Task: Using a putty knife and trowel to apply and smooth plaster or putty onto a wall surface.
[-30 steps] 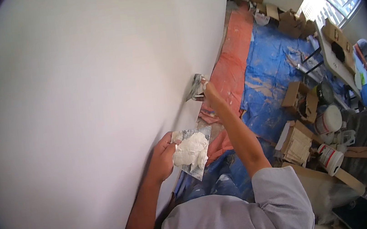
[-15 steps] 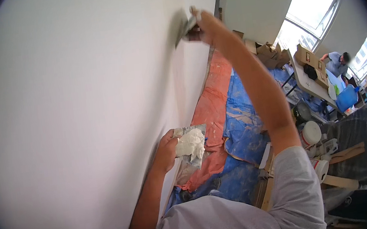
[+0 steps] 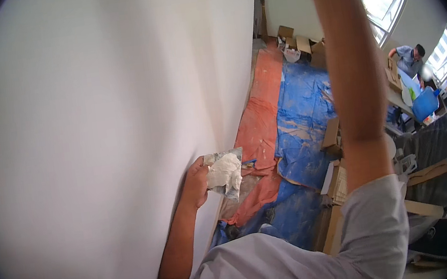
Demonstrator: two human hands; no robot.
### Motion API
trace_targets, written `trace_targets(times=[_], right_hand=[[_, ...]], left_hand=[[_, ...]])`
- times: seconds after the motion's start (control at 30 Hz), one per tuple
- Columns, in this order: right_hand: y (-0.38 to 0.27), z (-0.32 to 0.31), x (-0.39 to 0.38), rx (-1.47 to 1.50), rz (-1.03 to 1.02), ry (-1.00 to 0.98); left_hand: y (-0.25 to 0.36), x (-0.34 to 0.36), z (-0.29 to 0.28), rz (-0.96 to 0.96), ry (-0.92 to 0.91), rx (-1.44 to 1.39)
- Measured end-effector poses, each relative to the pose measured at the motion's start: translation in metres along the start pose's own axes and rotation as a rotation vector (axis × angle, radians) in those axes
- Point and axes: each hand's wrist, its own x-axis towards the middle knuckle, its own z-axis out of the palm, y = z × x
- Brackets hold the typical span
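My left hand point(image 3: 196, 183) is closed round the edge of a flat plastering plate point(image 3: 234, 193), held low beside the white wall point(image 3: 86, 156). A thick heap of off-white putty point(image 3: 224, 171) lies on the plate. My right forearm point(image 3: 353, 68) reaches straight up past the top edge of the picture. That hand is out of sight, and so is anything in it. A faint beige vertical band runs down the wall near its far end.
Orange sheeting point(image 3: 258, 129) and blue sheeting point(image 3: 303, 107) cover the floor along the wall. Cardboard boxes point(image 3: 301, 46) stand at the far end. To the right are a table, a blue water jug point(image 3: 425, 103), and a person point(image 3: 408, 59) near the windows.
My right arm has swung up and away from the wall, taking the hand and its scraper out of view. The left hand and plate stay nearly in place; the view has shifted slightly.
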Motion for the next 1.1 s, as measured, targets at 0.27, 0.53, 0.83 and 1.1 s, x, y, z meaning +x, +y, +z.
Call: trace_targets(times=[0.27, 0.53, 0.83, 1.1], right_hand=[[0.438, 0.151, -0.441, 0.121, 0.885, -0.119], [0.405, 0.366, -0.659, 0.433, 1.649, -0.178], [0.411, 0.349, -0.606, 0.558, 1.611, -0.216], [0.297, 0.225, -0.349, 1.042, 1.534, -0.085]], left_hand=[[-0.005, 0.016, 0.036, 0.168, -0.101, 0.241], [-0.022, 0.015, -0.005, 0.044, 0.179, -0.065], [-0.018, 0.029, 0.007, -0.071, 0.019, -0.063], [-0.006, 0.003, 0.005, -0.083, -0.145, -0.030]])
